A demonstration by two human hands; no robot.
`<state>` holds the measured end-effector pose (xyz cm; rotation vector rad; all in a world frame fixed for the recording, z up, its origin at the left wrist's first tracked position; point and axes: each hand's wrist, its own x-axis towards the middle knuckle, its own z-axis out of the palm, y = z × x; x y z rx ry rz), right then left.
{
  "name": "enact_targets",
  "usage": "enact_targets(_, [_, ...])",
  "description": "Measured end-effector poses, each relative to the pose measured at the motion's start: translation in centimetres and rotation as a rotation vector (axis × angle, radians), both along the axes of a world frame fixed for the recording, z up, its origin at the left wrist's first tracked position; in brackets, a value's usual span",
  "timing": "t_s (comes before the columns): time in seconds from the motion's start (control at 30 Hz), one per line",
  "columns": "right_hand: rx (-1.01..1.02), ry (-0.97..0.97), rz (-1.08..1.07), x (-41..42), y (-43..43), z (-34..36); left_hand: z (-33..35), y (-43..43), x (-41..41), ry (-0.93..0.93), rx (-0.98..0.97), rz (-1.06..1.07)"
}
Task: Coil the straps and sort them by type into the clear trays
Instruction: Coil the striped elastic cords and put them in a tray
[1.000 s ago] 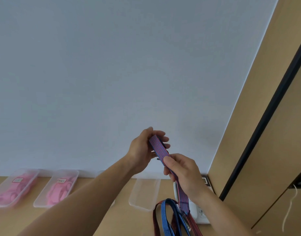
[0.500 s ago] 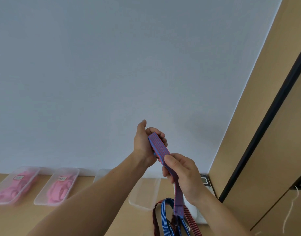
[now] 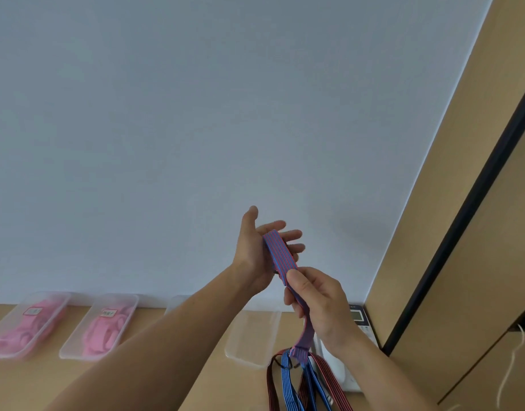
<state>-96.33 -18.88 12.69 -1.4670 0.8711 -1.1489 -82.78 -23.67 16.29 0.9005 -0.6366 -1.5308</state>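
Pink straps (image 3: pixel 21 330) are kept in the far-left tray (image 3: pixel 52 295), which is labelled. More pink straps are seen in the second tray (image 3: pixel 127 296) just beside it, also labelled. A third tray (image 3: pixel 175 302) is largely hidden behind the left forearm, and its contents cannot be told. Further right on the worktop (image 3: pixel 47 387) an empty tray (image 3: pixel 249 336) is set, with nothing seen inside it.

Above that tray the left hand (image 3: pixel 264 250) is raised with its fingers stretched nearly straight and the thumb up. The striped strap (image 3: pixel 280 253), red and blue, is laid across its palm and fingers. Whether it is wound fully round the hand cannot be told. Just below, the strap is pinched between the thumb and curled fingers of the right hand (image 3: pixel 317 304), and its tail is left hanging down to the loose straps (image 3: pixel 288 384) heaped on the worktop.

The strap is judged to be light, soft and flat, so it should bend easily but may spring out of its coil if released. It is best taken flat across its width, close to the winding, with the free end secured last. A white device (image 3: pixel 356 317) is seen beside the heap.
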Motion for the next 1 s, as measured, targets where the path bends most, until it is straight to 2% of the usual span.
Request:
enact_targets(0.13, [-0.040,0.017,-0.033,-0.4,-0.6,-0.1,-1.1,1.2,0.6,-0.189,-0.055,-0.254])
enact_targets(0.27, [-0.092,0.074,-0.061,-0.4,-1.0,-0.6,-1.8,1.8,1.8,-0.186,-0.116,-0.294])
enact_targets(0.37, [-0.110,0.111,-0.097,-0.3,-1.2,-0.9,-2.1,2.2,2.1,-0.266,-0.151,-0.362])
enact_targets(0.5, [-0.085,0.124,-0.123,-0.3,-1.3,-1.1,-1.7,2.4,2.6,-0.366,-0.220,-0.304])
enact_targets(0.73, [0.071,0.142,-0.178,-0.1,-1.6,-1.0,-1.2,1.8,2.5,-0.595,-0.349,-0.062])
enact_targets(1.0, [0.189,0.071,-0.146,-0.2,-1.2,-0.2,-3.1,2.1,2.7,-1.120,-0.635,0.026])
